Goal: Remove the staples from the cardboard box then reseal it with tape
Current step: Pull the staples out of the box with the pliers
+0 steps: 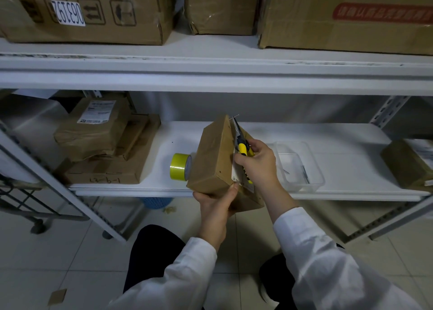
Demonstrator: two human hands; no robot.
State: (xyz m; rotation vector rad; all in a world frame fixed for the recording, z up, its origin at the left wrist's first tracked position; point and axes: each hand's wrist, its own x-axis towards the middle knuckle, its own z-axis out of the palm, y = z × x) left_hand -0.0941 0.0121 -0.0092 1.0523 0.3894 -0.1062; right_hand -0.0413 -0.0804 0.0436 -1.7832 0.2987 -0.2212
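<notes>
A small brown cardboard box [214,155] is tilted up on end over the front edge of the white lower shelf [339,136]. My left hand [216,203] grips its near bottom corner. My right hand [257,163] holds yellow-handled pliers [241,145] against the box's right face, over a white label. The pliers' thin jaws point up to the box's top edge, where a small metal staple [235,116] shows at their tip. A roll of yellow-green tape [180,166] lies on its side on the shelf just left of the box.
A clear plastic tray [297,165] with small metal bits stands on the shelf right of my hand. Stacked brown parcels [103,143] fill the shelf's left end, and another parcel [407,164] sits far right. Large cartons [89,12] line the upper shelf. Blue basket [155,202] below.
</notes>
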